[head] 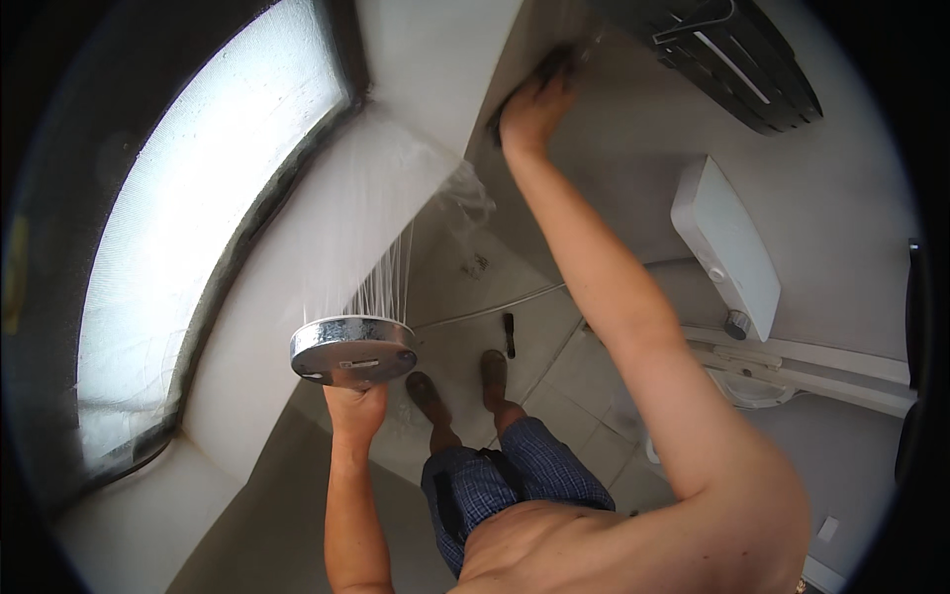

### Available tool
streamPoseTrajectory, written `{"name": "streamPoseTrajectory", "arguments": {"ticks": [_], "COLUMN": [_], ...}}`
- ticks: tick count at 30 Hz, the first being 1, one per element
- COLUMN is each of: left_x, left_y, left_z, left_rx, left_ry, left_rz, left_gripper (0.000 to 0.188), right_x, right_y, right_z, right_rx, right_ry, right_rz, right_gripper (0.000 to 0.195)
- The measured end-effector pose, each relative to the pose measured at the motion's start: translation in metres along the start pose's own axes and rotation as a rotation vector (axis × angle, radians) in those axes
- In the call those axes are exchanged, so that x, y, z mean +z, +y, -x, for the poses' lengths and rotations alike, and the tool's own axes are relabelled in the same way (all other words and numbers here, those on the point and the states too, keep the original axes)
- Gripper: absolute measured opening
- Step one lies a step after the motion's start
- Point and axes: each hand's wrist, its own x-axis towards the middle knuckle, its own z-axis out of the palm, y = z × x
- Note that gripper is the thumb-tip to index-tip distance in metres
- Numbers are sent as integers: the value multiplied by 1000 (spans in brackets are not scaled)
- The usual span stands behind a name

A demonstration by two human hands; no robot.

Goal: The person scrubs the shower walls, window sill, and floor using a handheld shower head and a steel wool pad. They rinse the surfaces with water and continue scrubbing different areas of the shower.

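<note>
My left hand point(358, 410), at the lower left of centre, grips a round chrome shower head point(353, 350) from behind. Jets of water leave its face and spray towards the pale wall point(312, 245) below the window. Up at the top, my right hand point(536, 111) is pressed against the grey wall with a dark object point(553, 65) under its fingers; that hand is blurred, and what the object is cannot be told, perhaps a brush or pad. Water runs down in a sheet near the wall's corner, left of my right forearm.
A bright window point(200, 208) with a dark frame fills the left. To the right hang a black corner shelf point(742, 67) and a white wall-mounted unit with a knob point(731, 249). On the tiled floor, a small black object point(509, 335) lies near my feet, beside a raised strip point(493, 308).
</note>
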Motion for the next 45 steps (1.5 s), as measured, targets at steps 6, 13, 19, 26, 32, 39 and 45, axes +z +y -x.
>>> {"name": "streamPoseTrajectory", "arguments": {"ticks": [6, 13, 19, 26, 32, 39, 45], "left_x": [-12, -28, -34, -39, -61, -70, -68], "left_y": [-2, -8, -17, -26, -38, -41, -52], "left_z": [19, 61, 138, 179, 199, 206, 208], "left_rx": [-128, -91, -169, -216, -204, -209, -177], "left_ry": [95, 309, 550, 682, 843, 849, 865], "left_rz": [-18, -1, 31, -59, -5, 46, -5], "left_gripper": [21, 26, 22, 15, 9, 10, 17], "right_x": [-31, -36, -50, -12, -30, -28, -29], "right_y": [-87, -139, -248, -374, -397, -421, -401], "right_z": [101, 124, 199, 305, 326, 319, 316], "right_rx": [137, -544, -888, -1085, -1120, -1227, -1144], "right_ry": [-347, -877, -1154, -1336, -1537, -1564, -1522], "right_rz": [-236, 157, -145, -317, -259, -57, -153], "right_gripper": [42, 33, 39, 19, 35, 38, 35]}}
